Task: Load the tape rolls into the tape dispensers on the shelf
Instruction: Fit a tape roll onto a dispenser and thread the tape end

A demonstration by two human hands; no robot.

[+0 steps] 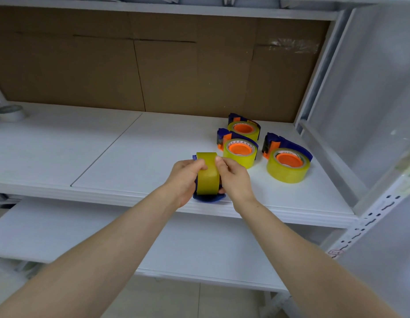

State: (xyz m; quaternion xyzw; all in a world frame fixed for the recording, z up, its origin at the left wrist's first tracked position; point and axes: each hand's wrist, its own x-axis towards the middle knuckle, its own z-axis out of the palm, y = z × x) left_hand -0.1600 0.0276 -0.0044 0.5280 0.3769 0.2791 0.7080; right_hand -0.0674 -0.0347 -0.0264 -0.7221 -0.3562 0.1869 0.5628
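bright even light, soft faint shadows, wide-angle bending at edges, corners slightly soft.

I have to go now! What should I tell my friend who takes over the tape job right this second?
Left hand: grips the yellow tape roll from its left side.
Right hand: holds the same roll from the right.
The roll stands on edge against the blue dispenser, at the front of the shelf. Whether it is fully seated cannot be seen.
Done: three loaded dispensers lie to the right.
Left: finish this one. A pale roll sits far left.
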